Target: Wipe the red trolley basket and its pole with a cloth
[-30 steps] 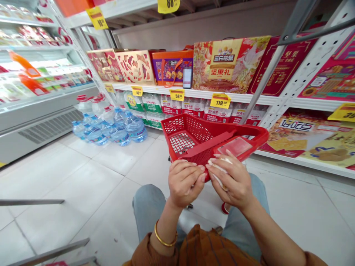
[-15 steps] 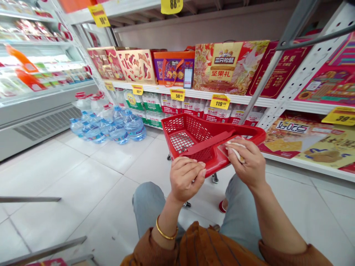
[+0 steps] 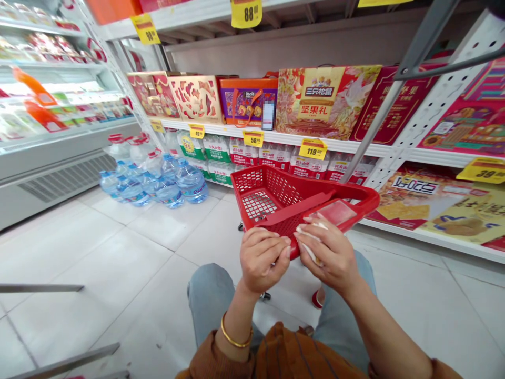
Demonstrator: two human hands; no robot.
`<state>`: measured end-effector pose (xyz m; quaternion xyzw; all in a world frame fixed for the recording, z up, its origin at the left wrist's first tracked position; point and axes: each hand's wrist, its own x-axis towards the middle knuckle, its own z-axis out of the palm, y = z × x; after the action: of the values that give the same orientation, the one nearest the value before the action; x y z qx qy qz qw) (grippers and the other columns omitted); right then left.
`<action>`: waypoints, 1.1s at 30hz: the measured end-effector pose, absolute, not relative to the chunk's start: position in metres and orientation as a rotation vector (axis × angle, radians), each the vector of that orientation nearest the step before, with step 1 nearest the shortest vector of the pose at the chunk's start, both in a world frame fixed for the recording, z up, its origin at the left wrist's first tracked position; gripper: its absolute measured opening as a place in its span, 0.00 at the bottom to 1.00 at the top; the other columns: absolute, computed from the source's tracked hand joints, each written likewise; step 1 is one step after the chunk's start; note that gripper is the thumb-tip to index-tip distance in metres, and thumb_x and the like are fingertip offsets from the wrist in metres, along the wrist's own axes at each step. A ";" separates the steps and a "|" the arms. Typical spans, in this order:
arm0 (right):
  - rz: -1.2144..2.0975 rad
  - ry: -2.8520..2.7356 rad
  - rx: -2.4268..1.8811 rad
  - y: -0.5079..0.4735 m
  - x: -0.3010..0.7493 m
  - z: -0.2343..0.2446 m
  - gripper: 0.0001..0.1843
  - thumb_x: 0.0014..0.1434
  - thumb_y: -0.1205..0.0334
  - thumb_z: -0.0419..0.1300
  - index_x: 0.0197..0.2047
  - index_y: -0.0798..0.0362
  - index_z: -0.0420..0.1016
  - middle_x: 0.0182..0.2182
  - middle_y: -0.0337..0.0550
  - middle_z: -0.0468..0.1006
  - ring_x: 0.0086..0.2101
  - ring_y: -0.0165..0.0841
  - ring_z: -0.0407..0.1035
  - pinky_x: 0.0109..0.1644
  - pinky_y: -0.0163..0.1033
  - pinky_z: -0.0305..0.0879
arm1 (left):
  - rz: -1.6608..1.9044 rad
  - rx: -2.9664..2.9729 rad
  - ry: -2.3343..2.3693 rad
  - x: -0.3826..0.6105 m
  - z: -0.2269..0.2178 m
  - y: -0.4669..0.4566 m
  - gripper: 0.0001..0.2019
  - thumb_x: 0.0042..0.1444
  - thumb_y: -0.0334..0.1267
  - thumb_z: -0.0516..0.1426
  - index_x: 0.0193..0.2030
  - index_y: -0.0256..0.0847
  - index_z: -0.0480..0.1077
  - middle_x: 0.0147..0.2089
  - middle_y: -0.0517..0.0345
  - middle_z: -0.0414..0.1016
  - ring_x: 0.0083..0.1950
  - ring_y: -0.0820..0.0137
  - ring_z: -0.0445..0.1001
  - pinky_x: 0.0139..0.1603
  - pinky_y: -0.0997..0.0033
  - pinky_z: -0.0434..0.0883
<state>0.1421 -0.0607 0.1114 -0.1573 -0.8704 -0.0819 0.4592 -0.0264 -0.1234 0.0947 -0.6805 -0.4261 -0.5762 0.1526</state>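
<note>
A red plastic shopping cart (image 3: 284,202) with perforated basket walls stands in front of my knees, its near rim towards me. My left hand (image 3: 263,259) is wrapped around the near left part of that rim. Close beside it, my right hand (image 3: 329,255) presses a white cloth (image 3: 311,245) against the rim's near middle. The cloth is bunched under the fingers and partly hidden. To the right of the right hand, a pale clear panel (image 3: 335,211) shows on the cart's red handle section.
Ahead is a white shelf (image 3: 244,131) with boxed gifts, such as a nut gift box (image 3: 315,102), above packs of bottled water. Big blue water bottles (image 3: 158,184) stand on the floor at left, near a refrigerated case (image 3: 59,173). Metal bars (image 3: 39,288) reach in from the left.
My right hand with the cloth has slid left and nearer along the cart's rim, close to my left hand, uncovering the clear panel. My left hand keeps its grip.
</note>
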 end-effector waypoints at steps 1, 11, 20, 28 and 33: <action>-0.206 -2.138 -0.402 -0.057 0.144 0.112 0.16 0.54 0.70 0.61 0.47 0.51 0.75 0.42 0.47 0.79 0.49 0.41 0.72 0.58 0.55 0.67 | -1.653 -1.961 -1.221 -0.027 0.095 -0.123 0.05 0.55 0.29 0.58 0.35 0.43 0.74 0.34 0.63 0.82 0.36 0.70 0.76 0.44 0.63 0.70; -0.136 -2.068 -0.552 -0.029 0.167 0.121 0.12 0.57 0.68 0.59 0.44 0.50 0.77 0.40 0.46 0.79 0.44 0.39 0.74 0.54 0.53 0.69 | -1.666 -1.977 -1.224 -0.028 0.095 -0.123 0.05 0.54 0.30 0.59 0.36 0.43 0.75 0.35 0.62 0.82 0.37 0.70 0.76 0.44 0.63 0.70; -0.099 -2.140 -0.465 -0.068 0.140 0.118 0.15 0.56 0.68 0.61 0.48 0.50 0.75 0.43 0.47 0.79 0.48 0.40 0.72 0.58 0.53 0.67 | -1.663 -1.932 -1.248 -0.029 0.093 -0.124 0.05 0.55 0.30 0.58 0.36 0.43 0.75 0.33 0.61 0.81 0.37 0.69 0.76 0.44 0.63 0.71; -0.190 -2.131 -0.497 -0.063 0.135 0.116 0.15 0.55 0.67 0.61 0.46 0.47 0.75 0.42 0.43 0.80 0.48 0.39 0.73 0.61 0.55 0.62 | -1.648 -1.942 -1.228 -0.033 0.096 -0.126 0.05 0.54 0.29 0.59 0.35 0.43 0.75 0.33 0.61 0.82 0.36 0.69 0.76 0.44 0.63 0.71; -0.150 -2.064 -0.608 -0.041 0.150 0.120 0.10 0.56 0.67 0.60 0.42 0.48 0.77 0.39 0.43 0.80 0.44 0.37 0.74 0.60 0.55 0.62 | -1.654 -1.953 -1.227 -0.034 0.096 -0.125 0.06 0.55 0.30 0.58 0.36 0.43 0.75 0.34 0.62 0.82 0.35 0.70 0.76 0.43 0.63 0.71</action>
<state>0.1504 -0.0411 0.1203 -0.2484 -0.8433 -0.0614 0.4727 -0.0339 -0.1255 0.0965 -0.6804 -0.4272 -0.5759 0.1511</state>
